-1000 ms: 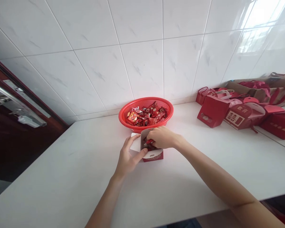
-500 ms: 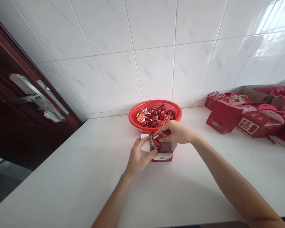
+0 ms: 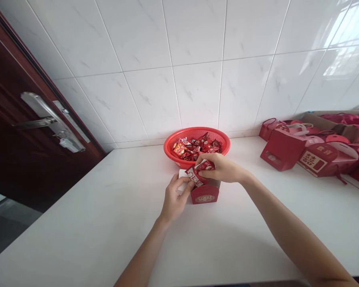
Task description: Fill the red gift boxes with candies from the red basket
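Note:
A small red box (image 3: 205, 195) stands open on the white table, its front flap upright and a white flap out at the left. My left hand (image 3: 174, 196) is closed at the box's left side, thumb and fingers pinching the edge of a red candy packet (image 3: 195, 177) with white lettering. My right hand (image 3: 219, 168) reaches over the box from the right, its fingers closed on red packets at the opening. Just behind is a red plastic basket (image 3: 167, 147) with several red wrapped candies (image 3: 179, 149) in it.
Several folded red gift boxes (image 3: 283, 150) lie at the right, beside a cardboard carton (image 3: 314, 118) holding pink items. A tiled wall (image 3: 197, 91) runs behind the table (image 3: 122, 199). At the left is a dark red door (image 3: 14, 151) with a metal handle.
The box's front flap has risen from lying outward to upright. The packet with white lettering now shows more, tilted above the box. The view has shifted slightly.

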`<state>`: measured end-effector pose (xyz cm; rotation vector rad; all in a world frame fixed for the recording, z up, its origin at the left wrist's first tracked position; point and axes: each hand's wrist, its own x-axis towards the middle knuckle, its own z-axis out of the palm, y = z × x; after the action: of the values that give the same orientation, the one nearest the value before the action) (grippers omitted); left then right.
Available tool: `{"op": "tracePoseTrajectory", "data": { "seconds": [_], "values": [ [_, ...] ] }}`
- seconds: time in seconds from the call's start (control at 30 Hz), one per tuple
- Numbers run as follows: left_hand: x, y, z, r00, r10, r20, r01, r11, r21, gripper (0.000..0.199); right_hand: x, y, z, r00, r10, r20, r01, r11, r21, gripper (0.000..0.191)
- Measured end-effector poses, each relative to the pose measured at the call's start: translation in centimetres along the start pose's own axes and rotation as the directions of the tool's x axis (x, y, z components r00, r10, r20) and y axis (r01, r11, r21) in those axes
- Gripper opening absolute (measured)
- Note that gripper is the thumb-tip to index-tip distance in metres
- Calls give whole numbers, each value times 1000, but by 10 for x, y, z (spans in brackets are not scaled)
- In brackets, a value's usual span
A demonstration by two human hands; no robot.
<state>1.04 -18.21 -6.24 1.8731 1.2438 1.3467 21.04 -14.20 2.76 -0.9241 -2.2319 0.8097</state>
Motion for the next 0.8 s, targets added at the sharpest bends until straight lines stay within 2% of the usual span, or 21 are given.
{"op": "tracePoseTrajectory", "data": {
  "seconds": [0.1,0.23,0.33,0.5,0.6,0.8],
  "values": [
    [-1,1,1,1000,20,7,-20,1000,3,27,0,-2,5,999,14,-41,-14,1000,-8,9],
    [-2,4,2,997,71,-12,-71,997,29,26,1,-4,11,999,35,-40,-35,999,-10,19],
    [-2,5,2,998,58,-21,-58,998,6,23,2,-4,14,997,31,-70,-34,999,-36,16],
    [-1,8,2,999,38,14,-37,999,-35,25,5,1,17,975,22,-220,18,984,177,8],
    [-2,8,3,1000,25,2,-25,997,-67,28,5,2,14,986,35,-160,-4,982,191,7],
    [-3,6,2,1000,31,1,-31,999,-12,27,-2,-6,8,997,-37,-70,37,999,-5,17]
  ]
}}
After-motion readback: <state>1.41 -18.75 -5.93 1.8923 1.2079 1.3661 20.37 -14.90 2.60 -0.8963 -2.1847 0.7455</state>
